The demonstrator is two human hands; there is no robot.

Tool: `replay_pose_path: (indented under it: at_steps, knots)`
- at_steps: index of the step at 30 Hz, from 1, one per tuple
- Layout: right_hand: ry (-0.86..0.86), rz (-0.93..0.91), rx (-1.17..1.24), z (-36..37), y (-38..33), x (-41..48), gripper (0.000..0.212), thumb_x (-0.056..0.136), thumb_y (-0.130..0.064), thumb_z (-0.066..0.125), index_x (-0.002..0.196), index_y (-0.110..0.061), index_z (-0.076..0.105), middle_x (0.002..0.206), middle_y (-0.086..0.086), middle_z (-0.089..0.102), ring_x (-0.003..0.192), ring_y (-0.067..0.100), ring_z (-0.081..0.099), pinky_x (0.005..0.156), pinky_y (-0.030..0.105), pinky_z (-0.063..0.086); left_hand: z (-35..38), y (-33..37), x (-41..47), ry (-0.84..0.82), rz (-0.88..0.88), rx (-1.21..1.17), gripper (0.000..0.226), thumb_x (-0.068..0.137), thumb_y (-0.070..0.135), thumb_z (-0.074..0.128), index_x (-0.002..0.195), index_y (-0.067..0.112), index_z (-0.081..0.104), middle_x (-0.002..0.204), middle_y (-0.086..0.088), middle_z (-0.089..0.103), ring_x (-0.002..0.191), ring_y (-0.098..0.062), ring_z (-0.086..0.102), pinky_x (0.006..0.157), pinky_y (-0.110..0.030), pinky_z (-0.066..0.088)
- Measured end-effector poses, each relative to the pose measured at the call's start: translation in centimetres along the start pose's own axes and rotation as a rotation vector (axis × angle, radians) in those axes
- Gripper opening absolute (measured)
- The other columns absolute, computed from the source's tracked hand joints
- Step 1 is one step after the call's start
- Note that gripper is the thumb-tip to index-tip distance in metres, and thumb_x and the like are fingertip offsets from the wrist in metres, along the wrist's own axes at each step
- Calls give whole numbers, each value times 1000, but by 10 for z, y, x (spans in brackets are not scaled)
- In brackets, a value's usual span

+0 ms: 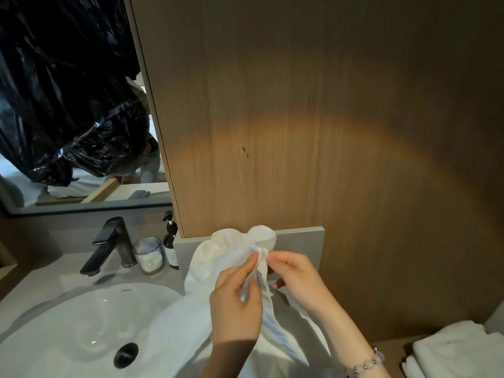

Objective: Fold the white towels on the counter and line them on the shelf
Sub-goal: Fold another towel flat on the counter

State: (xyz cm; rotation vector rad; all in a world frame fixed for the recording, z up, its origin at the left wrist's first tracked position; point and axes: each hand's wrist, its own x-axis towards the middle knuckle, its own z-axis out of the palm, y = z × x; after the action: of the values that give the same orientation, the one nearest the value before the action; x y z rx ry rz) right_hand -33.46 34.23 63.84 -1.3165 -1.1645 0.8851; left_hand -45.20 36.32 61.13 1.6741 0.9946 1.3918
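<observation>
A white towel (218, 257) hangs bunched in front of me over the counter, its lower part draping toward the sink. My left hand (237, 304) pinches its upper edge by a small sewn label. My right hand (294, 276), with a bead bracelet on the wrist, pinches the same edge just to the right, the two hands almost touching. Folded white towels (452, 347) lie stacked on the shelf at the bottom right.
A white sink (68, 328) with a dark drain sits at the lower left, behind it a black faucet (109, 244), a glass cup (148, 253) and a dark pump bottle (171, 241). A wooden wall panel (313, 118) stands ahead; a mirror (68, 105) reflects black plastic.
</observation>
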Motion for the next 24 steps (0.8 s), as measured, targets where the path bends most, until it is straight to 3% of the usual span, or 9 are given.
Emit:
replay_pose_path:
  at_steps: [2, 5, 7, 11, 13, 16, 21, 24]
  knots:
    - [-13, -3, 65, -3, -1, -3, 31, 93, -25, 54, 81, -1, 69, 75, 12, 60, 70, 14, 54, 63, 25, 42, 1, 2, -4, -52, 19, 11, 47, 87, -3, 55, 110, 37, 59, 106, 12, 58, 100, 22, 47, 83, 5, 32]
    - [69, -91, 29, -1, 0, -4, 50, 74, -49, 66, 83, 0, 70, 69, 16, 60, 63, 17, 52, 61, 28, 42, 5, 5, -6, -133, 80, -13, 51, 82, 0, 49, 104, 45, 58, 109, 29, 57, 108, 17, 46, 86, 1, 35]
    - [141, -134, 25, -1, 3, -2, 59, 71, -57, 70, 79, 2, 68, 63, 13, 55, 57, 16, 46, 56, 28, 37, 5, 5, -5, -161, 87, -73, 62, 81, -6, 49, 99, 52, 63, 111, 30, 51, 109, 12, 48, 83, -2, 39]
    - [132, -181, 61, -5, 4, -3, 70, 72, -60, 64, 77, 10, 63, 60, 15, 47, 56, 17, 39, 53, 25, 32, -3, 4, 4, -237, 101, -180, 48, 77, 14, 53, 93, 58, 66, 104, 25, 58, 103, 6, 55, 81, -5, 41]
    - [92, -186, 79, -8, 4, -4, 62, 79, -52, 64, 73, 10, 60, 60, 13, 44, 57, 17, 38, 54, 23, 31, -9, 4, 12, -228, 129, -163, 30, 75, 28, 57, 91, 49, 69, 99, 19, 61, 94, 0, 59, 77, -7, 42]
    - [6, -173, 63, -11, 5, -7, 42, 85, -41, 64, 73, -1, 67, 63, 6, 54, 61, 14, 45, 58, 24, 36, -20, 8, 27, -205, 208, -22, 27, 65, 42, 62, 92, 42, 62, 97, 19, 56, 85, -3, 55, 74, -7, 38]
    - [-76, -211, 61, -14, 5, -8, 58, 73, -66, 63, 74, -7, 67, 71, 14, 54, 67, 22, 46, 64, 34, 36, -30, 16, 60, -460, 363, 220, 30, 61, 57, 71, 82, 43, 56, 112, 22, 55, 109, 0, 45, 90, -7, 28]
    - [-122, -237, 47, -19, 0, -11, 45, 72, -69, 61, 73, -25, 71, 68, 15, 51, 64, 24, 44, 60, 32, 36, -32, 26, 72, -597, 394, 195, 29, 58, 53, 76, 74, 37, 58, 116, 23, 60, 116, 3, 47, 95, -7, 28]
